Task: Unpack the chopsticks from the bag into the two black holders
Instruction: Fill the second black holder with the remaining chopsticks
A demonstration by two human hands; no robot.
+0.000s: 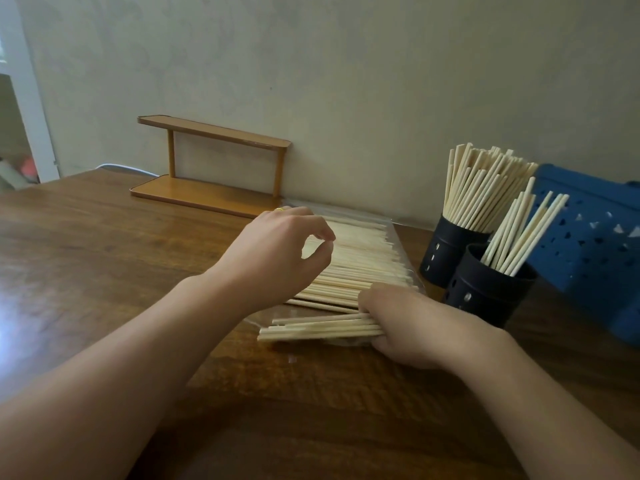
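A clear plastic bag [403,237] lies flat on the wooden table, full of pale chopsticks [360,258]. My right hand [408,323] grips a small bundle of chopsticks [318,329] at the bag's near edge. My left hand [280,251] hovers over the pile with its fingers curled, thumb and forefinger nearly touching; I cannot see anything between them. At the right stand two black holders: the rear holder [446,251] is packed with chopsticks, the front holder [485,289] has only a few leaning in it.
A blue perforated basket [595,244] sits right behind the holders. A small orange two-tier shelf [211,168] stands against the wall at the back. Bare wooden table [104,254] stretches to the left and toward me.
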